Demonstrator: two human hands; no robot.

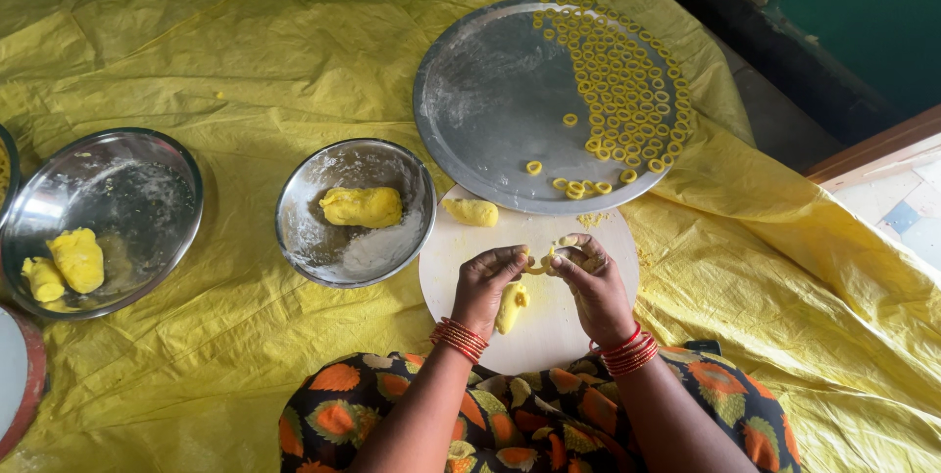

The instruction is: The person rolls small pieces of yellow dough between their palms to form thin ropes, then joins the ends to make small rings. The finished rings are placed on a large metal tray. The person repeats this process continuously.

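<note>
My left hand (489, 282) and my right hand (589, 282) meet over a round white board (451, 248), pinching a thin strip of yellow dough (545, 260) between their fingertips. A lump of dough (511, 306) lies on the board under my left hand, partly hidden by it. Another lump (471, 211) rests at the board's far edge. Beyond it a large round steel tray (490, 91) holds several small yellow dough rings (627, 91), packed along its right side.
A steel bowl (323, 248) with a dough lump (362, 206) stands left of the board. Farther left, a larger steel bowl (147, 199) holds two dough pieces (65, 262). Yellow plastic sheeting (196, 42) covers the floor. Bare floor and a wall edge lie at upper right.
</note>
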